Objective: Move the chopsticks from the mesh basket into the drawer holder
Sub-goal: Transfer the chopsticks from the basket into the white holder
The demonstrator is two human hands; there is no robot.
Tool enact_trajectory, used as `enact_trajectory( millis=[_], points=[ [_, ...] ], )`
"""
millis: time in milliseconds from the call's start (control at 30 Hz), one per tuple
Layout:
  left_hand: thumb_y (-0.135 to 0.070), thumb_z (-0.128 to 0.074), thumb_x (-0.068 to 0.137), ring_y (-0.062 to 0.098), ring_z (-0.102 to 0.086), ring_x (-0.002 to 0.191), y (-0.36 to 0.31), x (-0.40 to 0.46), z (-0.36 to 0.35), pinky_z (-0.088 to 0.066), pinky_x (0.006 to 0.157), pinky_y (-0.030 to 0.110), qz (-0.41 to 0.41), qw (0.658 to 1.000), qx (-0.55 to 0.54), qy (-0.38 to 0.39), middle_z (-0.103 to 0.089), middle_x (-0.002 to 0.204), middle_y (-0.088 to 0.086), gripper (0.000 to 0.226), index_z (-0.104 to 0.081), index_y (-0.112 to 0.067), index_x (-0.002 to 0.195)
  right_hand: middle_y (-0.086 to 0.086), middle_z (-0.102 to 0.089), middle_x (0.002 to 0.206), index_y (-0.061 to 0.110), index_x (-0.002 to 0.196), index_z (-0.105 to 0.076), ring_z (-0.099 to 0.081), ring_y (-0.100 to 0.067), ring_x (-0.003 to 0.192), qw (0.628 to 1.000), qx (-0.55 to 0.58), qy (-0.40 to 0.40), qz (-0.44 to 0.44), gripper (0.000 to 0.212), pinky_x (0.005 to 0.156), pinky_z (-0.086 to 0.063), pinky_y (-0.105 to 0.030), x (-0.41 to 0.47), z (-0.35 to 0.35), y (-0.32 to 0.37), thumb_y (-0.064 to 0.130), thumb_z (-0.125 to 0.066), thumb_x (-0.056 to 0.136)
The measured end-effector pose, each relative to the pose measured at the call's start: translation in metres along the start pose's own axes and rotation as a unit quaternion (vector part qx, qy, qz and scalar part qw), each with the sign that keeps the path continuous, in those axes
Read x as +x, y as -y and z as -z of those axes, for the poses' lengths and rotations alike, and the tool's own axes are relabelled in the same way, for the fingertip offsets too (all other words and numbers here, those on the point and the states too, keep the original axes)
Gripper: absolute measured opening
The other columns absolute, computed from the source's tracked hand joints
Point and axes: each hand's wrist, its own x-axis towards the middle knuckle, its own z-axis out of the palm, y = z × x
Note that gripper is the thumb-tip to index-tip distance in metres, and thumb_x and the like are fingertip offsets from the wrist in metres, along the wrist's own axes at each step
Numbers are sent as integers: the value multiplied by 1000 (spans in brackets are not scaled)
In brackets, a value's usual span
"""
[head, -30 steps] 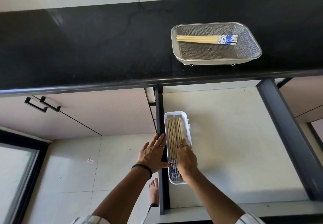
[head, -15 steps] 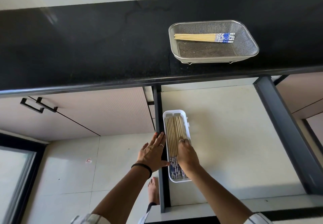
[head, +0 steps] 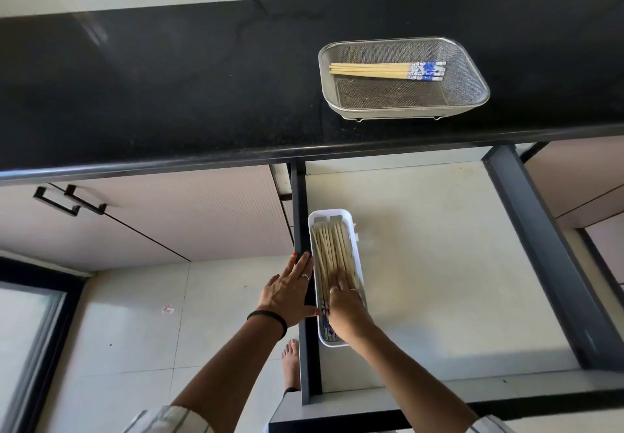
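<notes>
A metal mesh basket (head: 469, 91) stands on the black counter and holds several wooden chopsticks (head: 371, 70) with blue-and-white ends. Below, a white holder (head: 332, 214) lies along the left side of the open drawer, filled with several chopsticks (head: 332, 250). My right hand (head: 346, 307) rests flat on the chopsticks in the holder, fingers extended and pressing them. My left hand (head: 288, 292) lies flat on the drawer's dark left rail (head: 300, 210), beside the holder, fingers straight.
The open drawer has a pale floor (head: 439, 264) and a dark right rail (head: 547, 257). Cabinet fronts with black handles (head: 69, 201) sit to the left. The black counter (head: 169, 88) overhangs the drawer. A bare foot (head: 291, 361) stands on the tiled floor below.
My right hand has slid slightly along the chopsticks in the holder, fingers flatter on them. My left hand stays on the rail. The basket is unchanged.
</notes>
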Motion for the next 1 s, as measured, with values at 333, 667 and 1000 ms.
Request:
enact_trajectory(
  millis=[333,667,1000],
  points=[
    [-47,-68,83,15,10,148,-3,-1,1,-22,119,39,10,1000,-5,7,12,161,-5,106,5,-18,154,-21,9,158,-4,148,2,4,-35,147,999,50,4,-12,72,119,-7,-39,2,5,13,8,-47,96],
    [-45,-80,71,17,14,147,-4,1,0,-21,119,38,8,999,-18,25,18,160,-2,124,9,-15,153,-17,12,159,0,150,-2,5,-31,148,997,40,64,-10,68,121,-10,-38,-6,5,-4,2,-43,96],
    [-52,-82,63,20,18,146,-3,-1,-5,-21,119,38,7,1000,-12,20,24,158,-1,136,15,-16,151,-5,4,161,8,151,-10,-3,-23,148,993,86,78,14,69,119,-11,-31,-13,16,-5,-11,-37,91]
  ],
)
